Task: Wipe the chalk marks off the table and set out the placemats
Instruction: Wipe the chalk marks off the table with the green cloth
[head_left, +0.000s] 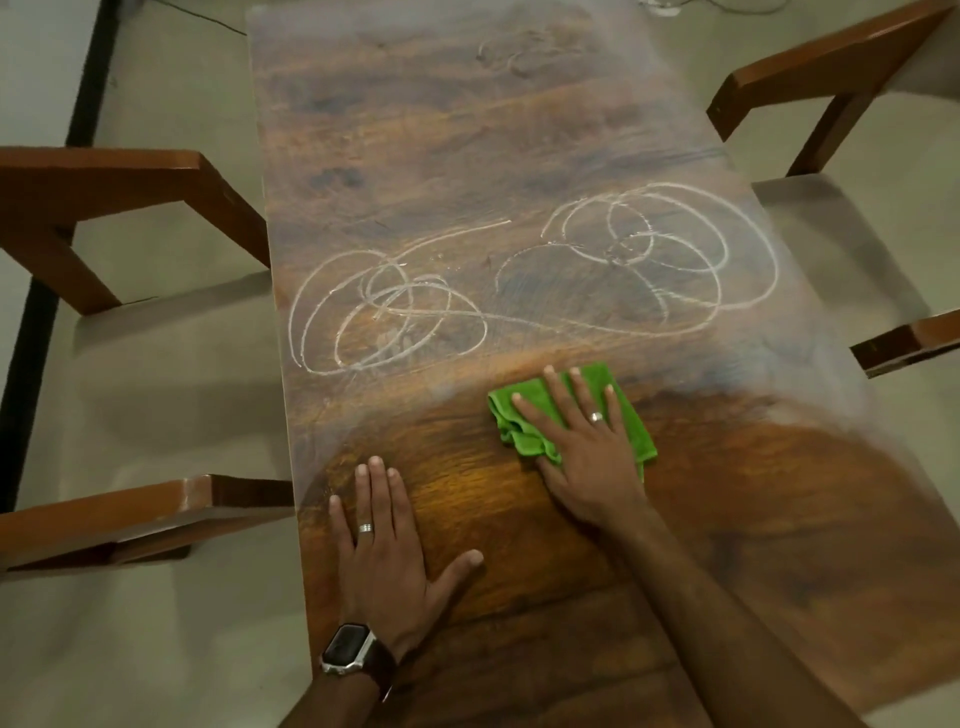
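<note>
A long dark wooden table (467, 130) runs away from me. White chalk scribbles loop across its middle: one cluster at the left (384, 312), a bigger one at the right (654, 249), and a faint one far off (524, 52). My right hand (582, 441) presses flat, fingers straight, on a folded green cloth (530, 410) just below the chalk marks. My left hand (384, 545) rests flat on the bare wood near the table's left edge, fingers spread. No placemats are in view.
Wooden chairs stand on both sides: two at the left (130, 176) (130, 514) and two at the right (831, 67) (909, 343). A pale floor (156, 389) surrounds the table. A white cable lies on the floor at the far end.
</note>
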